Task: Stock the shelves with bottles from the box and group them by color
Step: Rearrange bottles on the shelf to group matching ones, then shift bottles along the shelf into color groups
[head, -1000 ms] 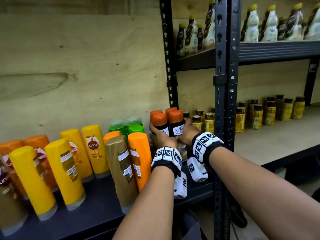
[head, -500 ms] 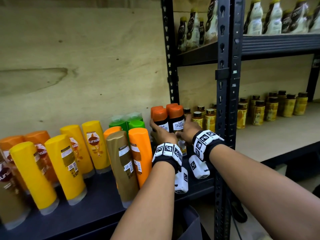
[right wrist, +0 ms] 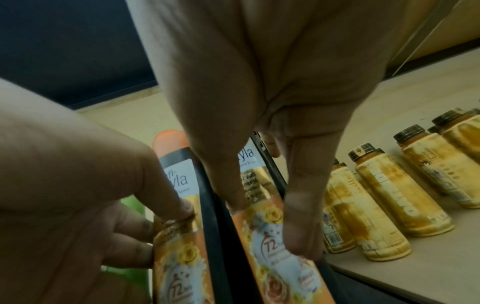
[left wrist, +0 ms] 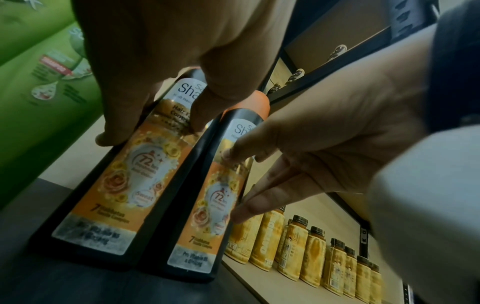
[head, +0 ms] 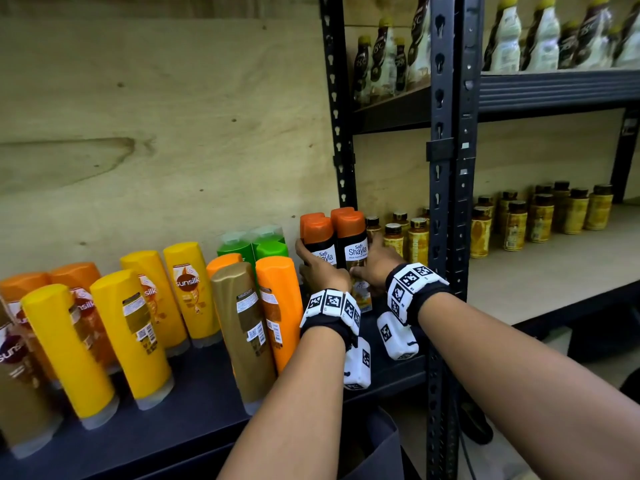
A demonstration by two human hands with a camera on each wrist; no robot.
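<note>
Orange-capped black bottles [head: 337, 247] stand upright at the dark shelf [head: 194, 410] end beside green ones, my left hand [head: 320, 268] and right hand [head: 372, 268] each gripping one mid-label (rigid, probably slick plastic, likely hefty), so I'd hold low.

Plywood backing and the neighbouring rack's own stock.
A bare plywood panel [head: 156, 116] stood behind everything, marked by one long dark grain stain. Right of the perforated steel upright [head: 446, 168], small amber bottles [head: 540, 220] with dark caps stood upright in a row along the back edge of a beige board [head: 554, 268], its front half bare. On the dark tier [head: 554, 91] above, yellow-capped bottles [head: 540, 39], some pale and some dark, crowded the front edge.
</note>
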